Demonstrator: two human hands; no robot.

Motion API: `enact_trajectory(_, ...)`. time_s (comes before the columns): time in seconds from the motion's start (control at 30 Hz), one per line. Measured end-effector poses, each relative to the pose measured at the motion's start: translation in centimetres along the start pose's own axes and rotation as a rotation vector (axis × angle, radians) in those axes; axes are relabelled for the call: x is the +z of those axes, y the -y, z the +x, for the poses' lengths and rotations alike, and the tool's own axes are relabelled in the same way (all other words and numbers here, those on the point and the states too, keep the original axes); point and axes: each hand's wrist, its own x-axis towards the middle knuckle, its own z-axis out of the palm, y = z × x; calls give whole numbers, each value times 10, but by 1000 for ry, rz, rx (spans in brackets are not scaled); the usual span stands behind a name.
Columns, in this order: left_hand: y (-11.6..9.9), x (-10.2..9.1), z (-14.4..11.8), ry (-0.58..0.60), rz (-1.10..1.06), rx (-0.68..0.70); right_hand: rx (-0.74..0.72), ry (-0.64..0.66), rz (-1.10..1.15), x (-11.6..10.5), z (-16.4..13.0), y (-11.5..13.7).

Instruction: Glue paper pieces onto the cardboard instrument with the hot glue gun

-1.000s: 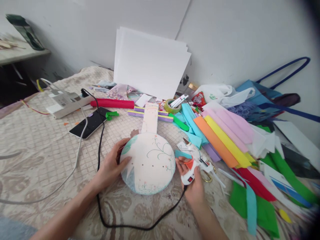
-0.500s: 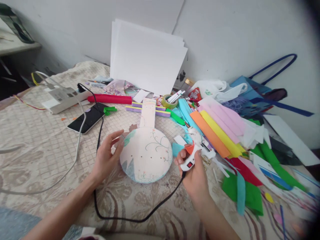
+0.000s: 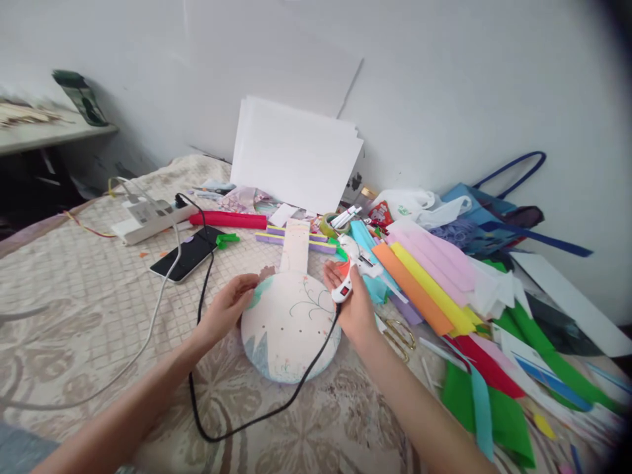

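My right hand is wrapped tight around the light, rigid glue gun above the stiff, fragile-looking round painted craft piece mid-bedspread, whose left rim my left hand steadies with relaxed, slightly parted fingers.

A home craft corner: patterned bedspread, coloured foam sheets, power strip

Clear cloth to the left & near side; right side blocked by foam sheets, far side by phone & power strip.
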Motion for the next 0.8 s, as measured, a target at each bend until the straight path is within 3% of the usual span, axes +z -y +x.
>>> enact_trajectory(0.33,-17,8,38,70,-9,-33,56,17,72,29,24,-16)
enact_trajectory(0.47,-35,12,36,82,25,38,82,21,88,39,23,-22)
enact_trajectory(0.63,-59,27,28,193,-6,82,101,89,100,53,21,-31)
enact_trajectory(0.8,-63,36,34,252,-71,92,82,155,19,63,20,-39)
